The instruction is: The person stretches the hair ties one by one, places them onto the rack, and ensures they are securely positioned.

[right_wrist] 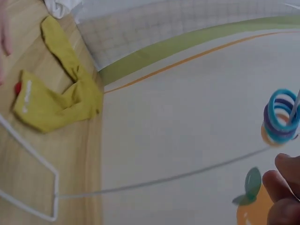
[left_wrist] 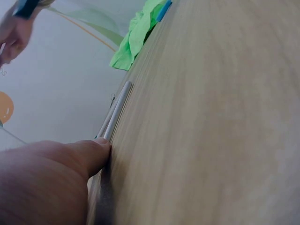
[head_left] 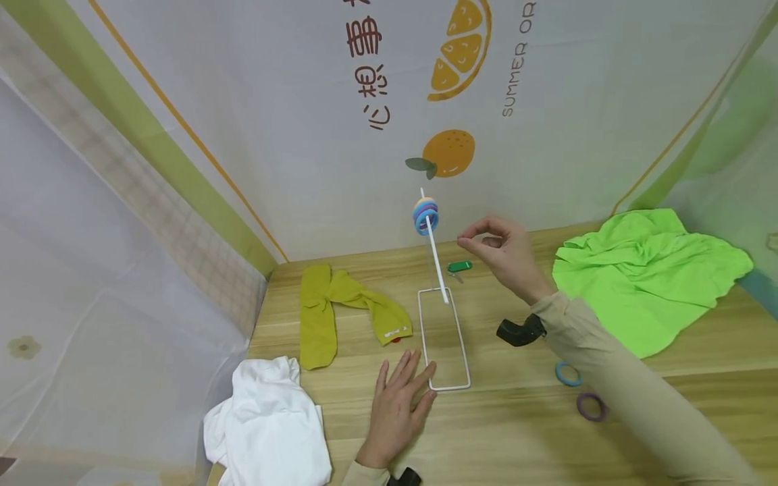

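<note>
My left hand point(head_left: 394, 412) lies with fingers spread on the near left corner of a white wire stand point(head_left: 450, 389), its thumb beside the base. From the base a thin upright rises to a white crossbar point(head_left: 436, 260) with several blue, purple and orange rings point(head_left: 425, 214) hung on it. To the right of these rings, my right hand point(head_left: 503, 251) is raised with fingers curled, thumb and index tips close together and nothing held. In the right wrist view its fingertips point(right_wrist: 284, 162) are just below the hung rings point(right_wrist: 280, 116).
A blue ring point(head_left: 568, 374) and a purple ring point(head_left: 591, 407) lie near my right forearm. A green key tag point(head_left: 460, 266) is behind the stand. Mustard socks point(head_left: 319, 317) and a white cloth point(head_left: 273, 425) lie left, a bright green cloth point(head_left: 644, 277) right. A printed curtain point(head_left: 340, 182) hangs behind.
</note>
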`<state>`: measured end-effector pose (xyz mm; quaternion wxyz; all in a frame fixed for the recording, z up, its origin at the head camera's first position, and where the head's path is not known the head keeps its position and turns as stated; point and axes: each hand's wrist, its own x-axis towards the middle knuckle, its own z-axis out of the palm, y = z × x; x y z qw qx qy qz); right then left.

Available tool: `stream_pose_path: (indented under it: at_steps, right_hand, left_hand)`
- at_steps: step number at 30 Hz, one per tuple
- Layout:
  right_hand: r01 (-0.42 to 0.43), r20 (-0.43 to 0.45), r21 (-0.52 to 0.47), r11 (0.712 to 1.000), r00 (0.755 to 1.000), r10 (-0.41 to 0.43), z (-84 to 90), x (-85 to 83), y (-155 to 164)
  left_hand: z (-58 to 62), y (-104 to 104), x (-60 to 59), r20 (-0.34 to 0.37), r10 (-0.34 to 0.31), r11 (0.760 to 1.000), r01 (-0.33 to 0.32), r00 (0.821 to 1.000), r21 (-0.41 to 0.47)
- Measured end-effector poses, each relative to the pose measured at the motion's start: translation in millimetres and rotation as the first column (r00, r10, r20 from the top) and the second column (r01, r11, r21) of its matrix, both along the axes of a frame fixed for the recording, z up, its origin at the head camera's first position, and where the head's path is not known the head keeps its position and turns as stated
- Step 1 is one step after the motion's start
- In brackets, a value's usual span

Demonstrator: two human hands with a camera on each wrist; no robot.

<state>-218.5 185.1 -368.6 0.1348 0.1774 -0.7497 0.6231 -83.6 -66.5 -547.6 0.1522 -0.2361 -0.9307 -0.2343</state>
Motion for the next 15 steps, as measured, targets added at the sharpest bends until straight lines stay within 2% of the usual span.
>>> stream_pose_path:
  at_steps: [4, 6, 9, 11, 13, 15]
  right_hand:
    - [0.038, 0.117, 0.148, 0.988, 0.992, -0.055, -17.5, 18.0, 23.3]
    - [0.028, 0.158, 0.269, 0.963, 0.985, -0.073, -29.4, 26.9, 36.4]
    - [-0.023, 0.185, 0.457, 0.889, 0.980, -0.070, -49.2, 39.0, 57.0]
    - [-0.065, 0.191, 0.560, 0.826, 0.980, -0.052, -62.7, 46.9, 71.8]
    - [-0.110, 0.226, 0.624, 0.773, 0.973, -0.044, -73.8, 56.3, 86.3]
    - [-0.160, 0.275, 0.657, 0.736, 0.961, -0.037, -82.2, 66.5, 100.7]
  left_hand:
    - [0.1, -1.0, -0.6, -0.008, 0.001, 1.000, -0.001, 1.000, -0.001]
    - [0.5, -1.2, -1.2, -0.003, 0.002, 1.000, -0.002, 1.000, -0.003]
    - [1.1, -1.2, -1.6, 0.016, 0.004, 1.000, -0.004, 1.000, -0.005]
    - [1.2, -0.8, -1.4, 0.029, 0.005, 1.000, -0.004, 1.000, -0.009]
    - [1.3, -0.4, -0.8, 0.039, 0.002, 1.000, -0.001, 0.999, -0.011]
    - [1.3, 0.1, -0.1, 0.041, -0.001, 1.000, 0.001, 0.999, -0.013]
